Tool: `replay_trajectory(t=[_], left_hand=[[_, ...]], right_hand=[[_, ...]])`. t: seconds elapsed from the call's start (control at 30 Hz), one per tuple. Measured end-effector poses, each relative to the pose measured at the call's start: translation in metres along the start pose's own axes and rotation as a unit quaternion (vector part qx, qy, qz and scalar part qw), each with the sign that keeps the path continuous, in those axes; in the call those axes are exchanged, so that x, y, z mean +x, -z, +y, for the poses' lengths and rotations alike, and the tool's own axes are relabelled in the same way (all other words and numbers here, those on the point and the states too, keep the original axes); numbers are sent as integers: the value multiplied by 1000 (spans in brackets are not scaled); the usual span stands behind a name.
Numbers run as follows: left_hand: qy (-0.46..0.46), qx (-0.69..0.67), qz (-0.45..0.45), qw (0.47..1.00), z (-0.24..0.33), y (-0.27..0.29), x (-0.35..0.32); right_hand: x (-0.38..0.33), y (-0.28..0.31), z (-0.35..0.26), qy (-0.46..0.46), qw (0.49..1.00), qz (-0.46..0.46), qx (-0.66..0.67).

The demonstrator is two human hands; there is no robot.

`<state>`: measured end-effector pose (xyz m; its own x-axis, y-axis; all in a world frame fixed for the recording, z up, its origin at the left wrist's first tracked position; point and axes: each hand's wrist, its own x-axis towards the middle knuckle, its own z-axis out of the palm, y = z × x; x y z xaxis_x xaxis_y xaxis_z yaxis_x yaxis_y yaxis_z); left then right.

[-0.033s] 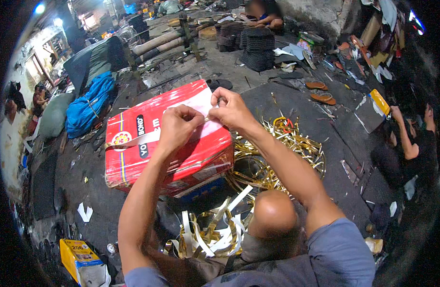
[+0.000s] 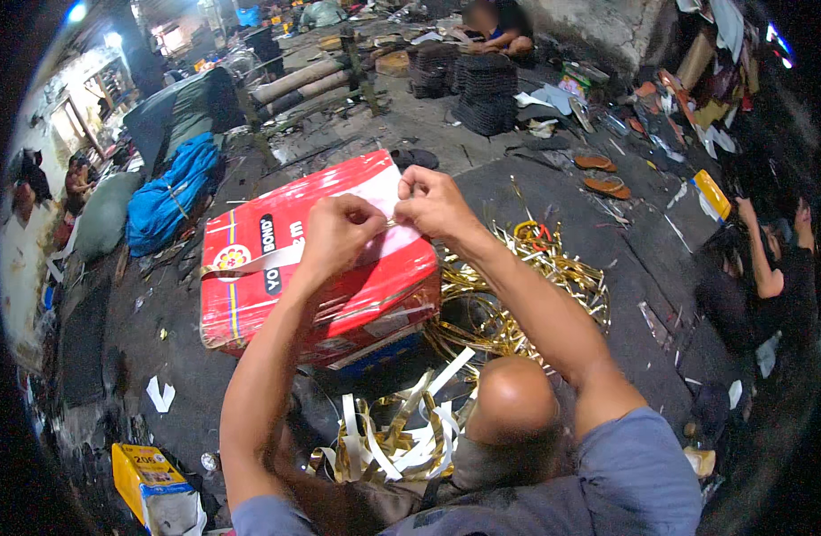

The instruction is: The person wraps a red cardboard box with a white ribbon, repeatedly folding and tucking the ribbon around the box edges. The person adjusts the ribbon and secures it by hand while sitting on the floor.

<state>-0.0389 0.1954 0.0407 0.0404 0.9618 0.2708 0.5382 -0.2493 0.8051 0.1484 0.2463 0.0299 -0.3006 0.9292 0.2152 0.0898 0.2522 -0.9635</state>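
A red carton with a white patch on top stands in front of me. Across its top runs a narrow white and gold strip, its far-left end gold-brown over the carton's edge. My left hand pinches this strip above the carton. Close beside it, fingertips nearly meeting, my right hand pinches a short gold piece, apparently the same strip; the fingers hide most of it. To the right of the carton lies a tangled heap of thin gold strips. Wider white and gold strips are heaped by my knee.
A blue plastic bundle lies at the left. Dark stacked pieces stand at the back, near a seated person. Brown sandals lie at right, with another person farther right. A yellow box sits at lower left.
The whole view has shifted slightly, with the carton and surroundings a little lower and to the right. Both hands keep their pinch in nearly the same pose.
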Motion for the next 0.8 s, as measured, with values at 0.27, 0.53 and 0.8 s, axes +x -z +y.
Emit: replay_trajectory(t=[0.27, 0.53, 0.8], left_hand=[[-126, 32, 18, 991, 1, -6, 11], [-167, -22, 59, 984, -2, -25, 4], [-123, -53, 37, 990, 11, -32, 20]], right_hand=[[-14, 9, 15, -9, 998, 40, -39], [-20, 4, 25, 31, 996, 16, 84], [-30, 17, 48, -116, 928, -44, 352]])
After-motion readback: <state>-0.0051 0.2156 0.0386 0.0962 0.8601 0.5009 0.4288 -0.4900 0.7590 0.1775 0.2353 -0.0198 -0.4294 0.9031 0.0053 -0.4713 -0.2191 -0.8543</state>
